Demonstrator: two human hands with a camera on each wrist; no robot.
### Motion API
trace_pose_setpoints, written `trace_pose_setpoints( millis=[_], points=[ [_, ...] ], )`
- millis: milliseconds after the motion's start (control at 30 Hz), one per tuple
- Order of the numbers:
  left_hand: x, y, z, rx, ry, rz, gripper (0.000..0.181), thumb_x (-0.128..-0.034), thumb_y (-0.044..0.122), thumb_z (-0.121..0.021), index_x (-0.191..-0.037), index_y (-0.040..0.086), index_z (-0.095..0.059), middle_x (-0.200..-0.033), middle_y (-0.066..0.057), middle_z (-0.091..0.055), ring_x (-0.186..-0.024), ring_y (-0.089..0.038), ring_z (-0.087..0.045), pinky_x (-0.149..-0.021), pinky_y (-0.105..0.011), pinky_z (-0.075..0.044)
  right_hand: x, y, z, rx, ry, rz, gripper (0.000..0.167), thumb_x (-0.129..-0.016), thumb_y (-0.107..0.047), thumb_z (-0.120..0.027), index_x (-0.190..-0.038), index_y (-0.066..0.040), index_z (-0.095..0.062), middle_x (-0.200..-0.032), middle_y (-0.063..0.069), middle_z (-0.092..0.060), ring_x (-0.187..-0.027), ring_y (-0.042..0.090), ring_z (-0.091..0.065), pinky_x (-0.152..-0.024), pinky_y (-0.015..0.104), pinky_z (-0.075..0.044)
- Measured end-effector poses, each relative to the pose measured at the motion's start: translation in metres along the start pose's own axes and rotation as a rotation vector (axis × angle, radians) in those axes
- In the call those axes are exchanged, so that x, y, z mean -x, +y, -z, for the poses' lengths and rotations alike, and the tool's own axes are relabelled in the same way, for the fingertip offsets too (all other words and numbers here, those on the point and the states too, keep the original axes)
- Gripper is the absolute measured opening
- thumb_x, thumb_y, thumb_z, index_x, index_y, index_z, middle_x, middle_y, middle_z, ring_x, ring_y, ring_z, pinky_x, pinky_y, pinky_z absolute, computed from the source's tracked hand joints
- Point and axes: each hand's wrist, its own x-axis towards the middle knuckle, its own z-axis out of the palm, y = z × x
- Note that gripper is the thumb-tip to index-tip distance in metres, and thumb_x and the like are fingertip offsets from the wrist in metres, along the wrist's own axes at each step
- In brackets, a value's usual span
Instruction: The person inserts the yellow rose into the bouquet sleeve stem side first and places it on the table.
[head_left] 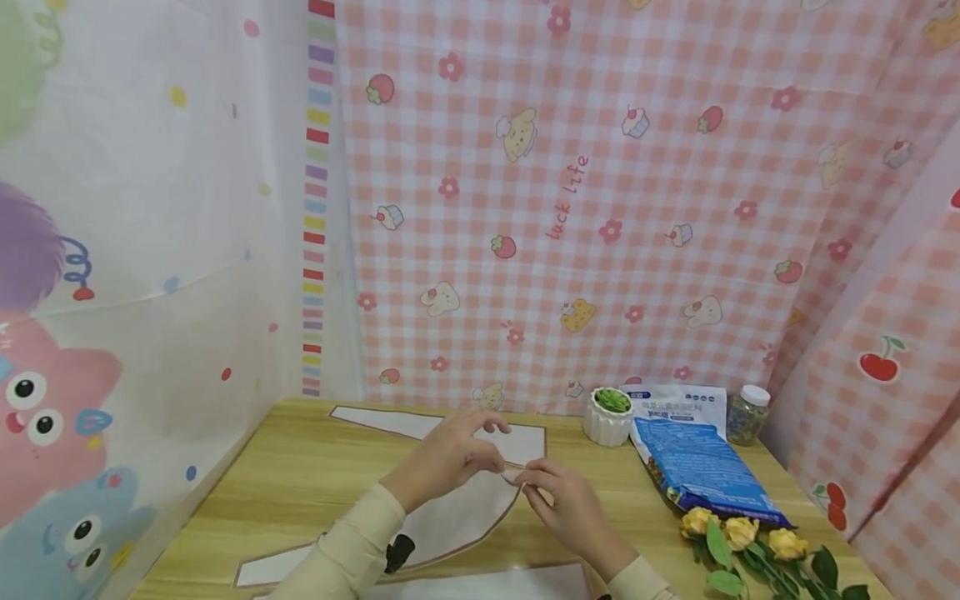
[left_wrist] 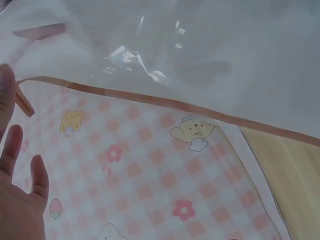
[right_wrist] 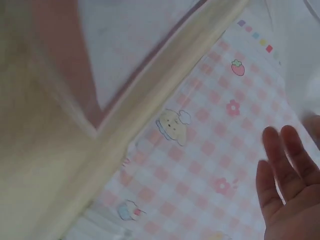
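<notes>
A translucent white plastic sheet with a thin brown border rises off the table between the hands. My left hand is at its upper edge, pinching near the corner; its other fingers spread loosely. My right hand pinches the border close by, fingertips almost meeting the left ones. In the left wrist view the sheet's brown border crosses the picture, and a short brown strip is by the fingers. The right wrist view shows the other fingers extended; that hand's pinch lies mostly out of frame.
Similar white pieces with brown edges lie behind, at left and in front. To the right stand a potted succulent, a blue-and-white bag, a lidded jar and yellow roses. A checked curtain hangs behind.
</notes>
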Motion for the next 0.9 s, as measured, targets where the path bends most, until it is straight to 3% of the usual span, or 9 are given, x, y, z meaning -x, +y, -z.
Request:
trace_pose_setpoints(
  millis=[100, 167, 233, 300, 400, 500, 600, 800, 900],
  points=[
    [-0.003, 0.000, 0.003, -0.018, -0.026, -0.022, 0.005, -0.0845, 0.024, -0.079, -0.081, 0.025, -0.075, -0.126, -0.003, -0.061, -0.113, -0.021, -0.056, -0.097, -0.038, -0.048, -0.002, -0.001, 0.004, 0.028, -0.070, 0.053, 0.020, -0.083, -0.004, -0.081, -0.097, -0.017, -0.076, -0.109, 0.002, -0.069, -0.085, 0.011, -0.067, -0.071, 0.029, -0.057],
    [-0.005, 0.000, 0.003, -0.048, -0.048, -0.038, 0.003, -0.0845, 0.028, -0.077, -0.082, 0.026, -0.076, -0.129, -0.002, -0.060, -0.113, -0.020, -0.056, -0.100, -0.037, -0.047, -0.005, -0.002, 0.010, -0.102, -0.200, 0.021, 0.016, -0.091, -0.012, -0.076, -0.106, -0.018, -0.077, -0.124, 0.006, -0.064, -0.096, 0.016, -0.067, -0.079, 0.035, -0.057],
    [-0.009, 0.000, 0.003, -0.093, -0.070, -0.051, 0.004, -0.0837, 0.030, -0.077, -0.082, 0.026, -0.077, -0.130, -0.001, -0.059, -0.112, -0.019, -0.056, -0.101, -0.037, -0.046, -0.009, -0.002, 0.016, -0.314, -0.358, -0.085, 0.020, -0.102, -0.022, -0.062, -0.117, -0.020, -0.075, -0.140, 0.008, -0.056, -0.112, 0.022, -0.063, -0.087, 0.040, -0.056],
    [-0.012, 0.001, 0.003, -0.136, -0.097, -0.062, 0.005, -0.0833, 0.032, -0.077, -0.082, 0.027, -0.078, -0.130, 0.001, -0.059, -0.112, -0.018, -0.057, -0.102, -0.037, -0.045, -0.014, -0.002, 0.022, -0.559, -0.495, -0.253, 0.037, -0.110, -0.031, -0.043, -0.128, -0.015, -0.071, -0.147, 0.011, -0.052, -0.125, 0.029, -0.056, -0.095, 0.046, -0.052],
    [-0.016, 0.007, 0.006, -0.190, -0.155, -0.064, 0.002, -0.0810, 0.030, -0.078, -0.082, 0.029, -0.079, -0.129, 0.003, -0.058, -0.114, -0.017, -0.056, -0.100, -0.039, -0.046, -0.021, -0.001, 0.027, -0.798, -0.599, -0.484, 0.054, -0.113, -0.037, -0.027, -0.135, -0.006, -0.064, -0.145, 0.014, -0.055, -0.130, 0.032, -0.051, -0.096, 0.047, -0.051],
    [-0.019, 0.016, 0.011, -0.252, -0.220, -0.059, 0.005, -0.0803, 0.028, -0.078, -0.084, 0.032, -0.079, -0.129, 0.006, -0.057, -0.119, -0.016, -0.053, -0.096, -0.038, -0.046, -0.025, -0.003, 0.024, -0.904, -0.582, -0.658, 0.043, -0.110, -0.029, -0.042, -0.131, 0.003, -0.063, -0.132, 0.016, -0.063, -0.116, 0.025, -0.059, -0.090, 0.042, -0.055],
    [-0.023, 0.025, 0.015, -0.309, -0.272, -0.068, 0.011, -0.0815, 0.025, -0.080, -0.089, 0.032, -0.078, -0.130, 0.008, -0.056, -0.123, -0.016, -0.051, -0.090, -0.036, -0.046, -0.028, -0.005, 0.018, -0.925, -0.525, -0.745, 0.030, -0.101, -0.012, -0.057, -0.125, 0.006, -0.064, -0.122, 0.010, -0.065, -0.101, 0.017, -0.060, -0.080, 0.035, -0.056],
    [-0.025, 0.037, 0.018, -0.349, -0.363, -0.048, 0.020, -0.0867, 0.013, -0.080, -0.098, 0.029, -0.073, -0.134, 0.008, -0.056, -0.124, -0.015, -0.049, -0.097, -0.038, -0.046, -0.031, -0.007, 0.007, -1.034, -0.471, -0.764, 0.026, -0.094, -0.003, -0.064, -0.119, 0.003, -0.059, -0.110, 0.004, -0.061, -0.094, 0.015, -0.055, -0.077, 0.027, -0.051],
    [-0.023, 0.036, 0.016, -0.333, -0.378, -0.038, 0.024, -0.0859, 0.013, -0.080, -0.101, 0.030, -0.072, -0.131, 0.008, -0.057, -0.122, -0.015, -0.050, -0.099, -0.038, -0.044, -0.029, -0.008, 0.004, -1.047, -0.467, -0.735, 0.019, -0.094, 0.000, -0.063, -0.110, 0.009, -0.060, -0.111, 0.004, -0.064, -0.098, 0.015, -0.055, -0.080, 0.028, -0.050]
  ],
)
